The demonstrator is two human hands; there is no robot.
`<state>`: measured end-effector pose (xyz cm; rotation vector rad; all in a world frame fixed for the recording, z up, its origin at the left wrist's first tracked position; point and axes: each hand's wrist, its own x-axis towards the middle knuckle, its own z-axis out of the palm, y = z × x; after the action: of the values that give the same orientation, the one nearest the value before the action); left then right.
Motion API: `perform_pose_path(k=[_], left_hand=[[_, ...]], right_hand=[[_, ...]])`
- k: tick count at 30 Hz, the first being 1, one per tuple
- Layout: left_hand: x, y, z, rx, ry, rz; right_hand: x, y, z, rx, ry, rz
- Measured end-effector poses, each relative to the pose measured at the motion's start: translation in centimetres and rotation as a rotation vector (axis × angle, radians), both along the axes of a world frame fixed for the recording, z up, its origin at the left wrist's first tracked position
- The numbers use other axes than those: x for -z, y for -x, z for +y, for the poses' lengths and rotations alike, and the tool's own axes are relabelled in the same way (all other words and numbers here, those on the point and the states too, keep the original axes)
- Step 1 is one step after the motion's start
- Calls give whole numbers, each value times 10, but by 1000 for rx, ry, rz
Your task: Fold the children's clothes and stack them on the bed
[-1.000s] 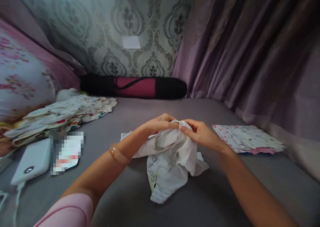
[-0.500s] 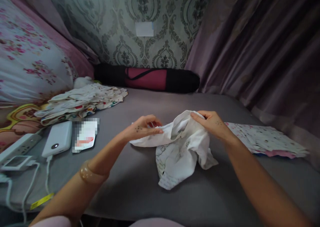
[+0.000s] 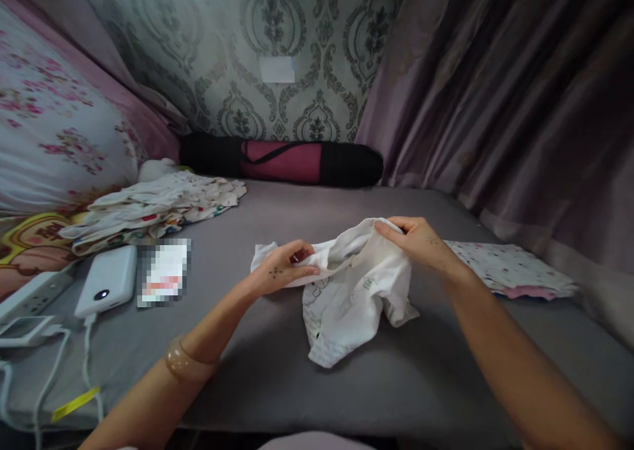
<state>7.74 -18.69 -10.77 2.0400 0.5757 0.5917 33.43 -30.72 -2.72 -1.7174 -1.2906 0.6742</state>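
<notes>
Left hand (image 3: 280,269) slid closer along white garment (image 3: 351,291); power bank (image 3: 105,289) nearby.

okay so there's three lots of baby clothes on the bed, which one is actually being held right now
The crumpled white garment in the middle: left hand and right hand both pinch it. The left pile and right folded stack lie untouched.

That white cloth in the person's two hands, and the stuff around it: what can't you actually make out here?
Head view only:
- White garment: crumpled, so its type and printed drawings are unreadable; the left hand and right hand cover its upper edge.
- Flat item beside the white power bank: pixelated.
- Power strip: cut off by the left edge.
- Pink layer under the folded printed cloth: mostly hidden.
</notes>
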Motion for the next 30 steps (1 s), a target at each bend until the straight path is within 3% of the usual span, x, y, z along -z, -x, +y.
perform_pose_path(k=[2, 5, 10, 13, 16, 18, 19, 23, 24, 27, 30], left_hand=[[-5, 1, 4, 0, 62, -12], [-25, 7, 14, 9, 142, -25], [-80, 24, 41, 67, 178, 32], [-118, 28, 49, 64, 86, 17], [-153, 25, 41, -166, -133, -170], [-171, 21, 34, -362, -293, -378], [-178, 19, 31, -399, -365, -423], [-187, 12, 44, -244, -593, -120], [-186, 12, 50, -257, -626, -87], [-181, 14, 67, -309, -585, -118], [-178, 13, 75, -149, -539, 62]], right_hand=[[-3, -3, -2, -11, -19, -13], [-8, -8, -5, -69, -25, -26], [-23, -16, -6, -235, -5, 0], [-40, -16, -4, -240, -42, 14], [-68, -13, -2, -139, -147, 13], [-86, -11, 1, -60, -261, 19], [-93, -11, 4, -35, -308, 16], [-104, -15, 21, -88, -272, -133], [-103, -18, 25, -105, -265, -154], [-101, -27, 34, -118, -300, -105], [-98, -36, 38, -160, -228, -179]])
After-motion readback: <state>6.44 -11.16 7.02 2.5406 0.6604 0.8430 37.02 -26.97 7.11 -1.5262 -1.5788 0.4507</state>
